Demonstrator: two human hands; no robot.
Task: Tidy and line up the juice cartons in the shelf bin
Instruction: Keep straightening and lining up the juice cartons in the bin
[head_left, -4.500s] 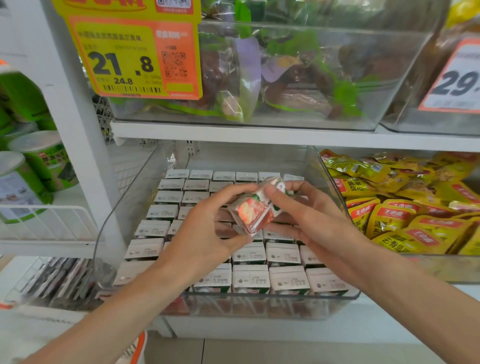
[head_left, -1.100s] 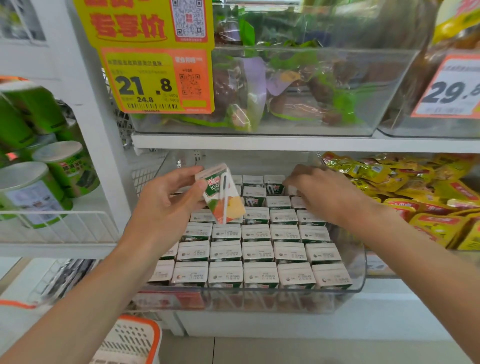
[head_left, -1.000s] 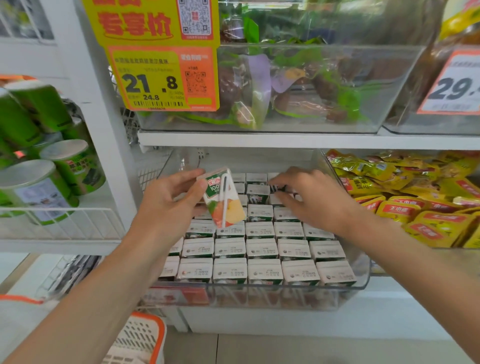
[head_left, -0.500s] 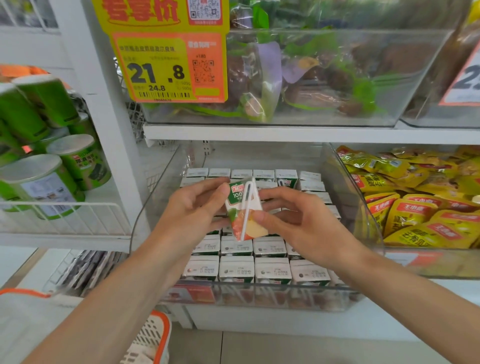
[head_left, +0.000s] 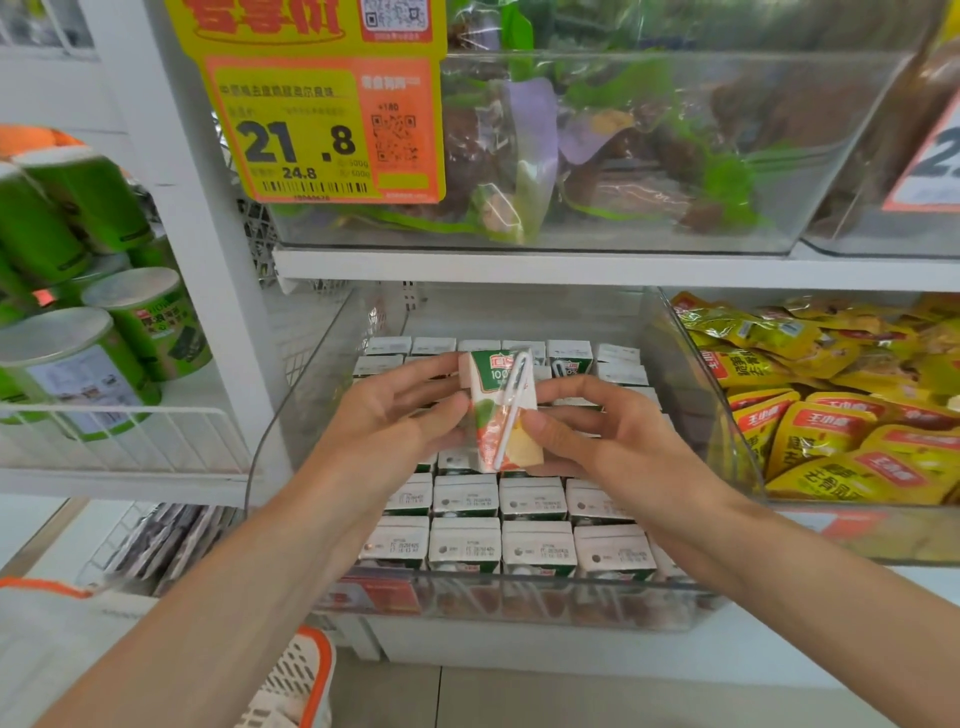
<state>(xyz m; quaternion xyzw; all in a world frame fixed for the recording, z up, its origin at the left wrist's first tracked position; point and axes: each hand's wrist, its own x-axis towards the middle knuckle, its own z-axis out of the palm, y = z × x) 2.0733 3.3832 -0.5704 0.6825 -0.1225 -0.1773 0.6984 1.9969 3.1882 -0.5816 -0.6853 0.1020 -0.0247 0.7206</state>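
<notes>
Along the front edge of the clear plastic shelf bin (head_left: 467, 605), white-topped green juice cartons (head_left: 537, 545) stand in straight rows. Above the bin's middle, the left hand (head_left: 395, 421) and right hand (head_left: 597, 441) pinch one loose green-and-orange carton (head_left: 501, 410), marked "100%", between thumbs and fingers. It is not yet slotted. The back rows appear less even. Overhead, a yellow-and-orange price tag (head_left: 311, 130) reads "21.8".

white shelf board (head_left: 571, 268) on a white upright (head_left: 208, 291); yellow price tag (head_left: 311, 130) marked 21.8 above; green canisters (head_left: 148, 322) left, yellow snack packets (head_left: 831, 421) right, grey floor tiles (head_left: 571, 699) below.
</notes>
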